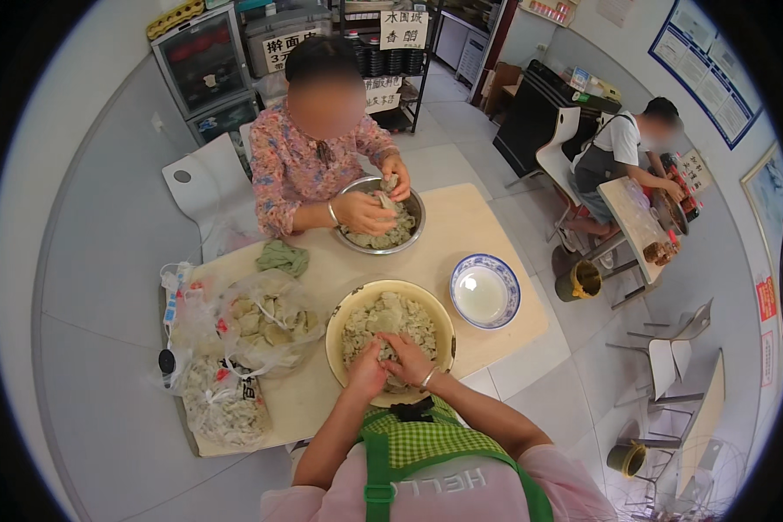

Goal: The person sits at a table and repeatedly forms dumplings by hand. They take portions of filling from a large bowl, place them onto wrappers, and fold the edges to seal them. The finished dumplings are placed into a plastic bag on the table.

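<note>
A cream enamel basin (333, 344) stands at the table's near edge, heaped with pale grey-green torn pieces (396, 313) that look like dough or flatbread. Over its near half, my left hand (367, 372) and my right hand (411, 358) meet with fingers curled inward, low against the heap. Whatever lies between them is hidden by the fingers. A bracelet circles my right wrist. Right of the basin sits a blue-and-white bowl (485, 291) with whitish liquid in it.
Across the table a co-worker's hands (370, 209) hold similar pieces over a steel bowl (418, 228). Plastic bags of pale flat rounds (274, 317) and smaller pieces (226, 413) fill the left side, beside a green cloth (282, 258). Another person works at a side table (626, 213).
</note>
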Tool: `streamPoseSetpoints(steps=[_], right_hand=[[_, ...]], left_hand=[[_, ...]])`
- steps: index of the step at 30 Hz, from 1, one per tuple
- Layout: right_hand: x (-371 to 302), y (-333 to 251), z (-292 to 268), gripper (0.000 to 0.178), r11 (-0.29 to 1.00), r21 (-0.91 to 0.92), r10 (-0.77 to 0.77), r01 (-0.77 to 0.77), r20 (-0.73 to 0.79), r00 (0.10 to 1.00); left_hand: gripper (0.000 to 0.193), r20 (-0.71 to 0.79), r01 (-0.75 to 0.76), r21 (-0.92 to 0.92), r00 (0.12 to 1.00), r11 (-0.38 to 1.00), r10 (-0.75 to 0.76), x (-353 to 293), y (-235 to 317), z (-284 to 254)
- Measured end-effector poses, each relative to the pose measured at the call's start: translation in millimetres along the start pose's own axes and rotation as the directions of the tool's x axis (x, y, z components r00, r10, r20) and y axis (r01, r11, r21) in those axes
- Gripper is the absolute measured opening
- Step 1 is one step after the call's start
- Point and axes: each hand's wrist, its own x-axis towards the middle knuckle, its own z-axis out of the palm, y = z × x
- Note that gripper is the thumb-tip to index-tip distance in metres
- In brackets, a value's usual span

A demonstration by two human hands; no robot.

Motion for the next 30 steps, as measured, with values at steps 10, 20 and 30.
streamPoseSetpoints(steps=[10, 20, 30], right_hand=[[-2.1, 27.0, 14.1, 0.031, 0.987, 0.048, 0.161, -0.155, -0.184, 0.97], [-3.2, 42.0, 23.0, 0.031, 0.938, 0.163, 0.328, -0.305, -0.136, 0.935], [5.5, 77.7, 15.4, 0.035, 0.786, 0.466, 0.572, -0.406, -0.299, 0.764]], left_hand=[[0.05, -0.049, -0.11, 0.531, 0.986, 0.84, 0.16, -14.4, -6.7, 18.8], [0.052, 0.052, -0.357, 0.64, 0.904, 0.68, 0.425, -6.9, -20.0, 28.6], [0.056, -0.042, -0.082, 0.774, 0.983, 0.628, 0.18, -13.7, -4.2, 29.6]])
